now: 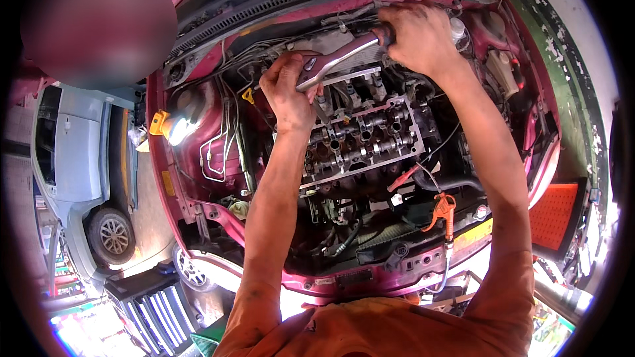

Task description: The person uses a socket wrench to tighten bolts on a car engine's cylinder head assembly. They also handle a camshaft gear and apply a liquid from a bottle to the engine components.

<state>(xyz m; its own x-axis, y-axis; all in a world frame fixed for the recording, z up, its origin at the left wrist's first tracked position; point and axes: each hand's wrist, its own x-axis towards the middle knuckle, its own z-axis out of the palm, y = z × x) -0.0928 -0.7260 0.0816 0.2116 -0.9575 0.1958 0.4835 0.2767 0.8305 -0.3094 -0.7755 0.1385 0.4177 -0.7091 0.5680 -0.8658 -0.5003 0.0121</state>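
Both my hands are on a long chrome socket wrench (349, 51), held slantwise above the opened engine (360, 135). My left hand (289, 89) is closed around its lower left end, fingers partly hidden behind the tool. At the upper right, my right hand (418, 34) wraps the dark grip at the handle's end. Below the left hand a thin shaft points down toward the cylinder head, but where it ends is hard to make out. Camshafts and bare metal parts show inside the head's silver rim.
An orange air blow gun (444, 209) on a hose hangs at the front right of the bay. A lit yellow work lamp (173, 127) sits on the left fender. A yellow dipstick handle (249, 96) stands left of the engine. A blue-grey car (79, 139) is parked at left.
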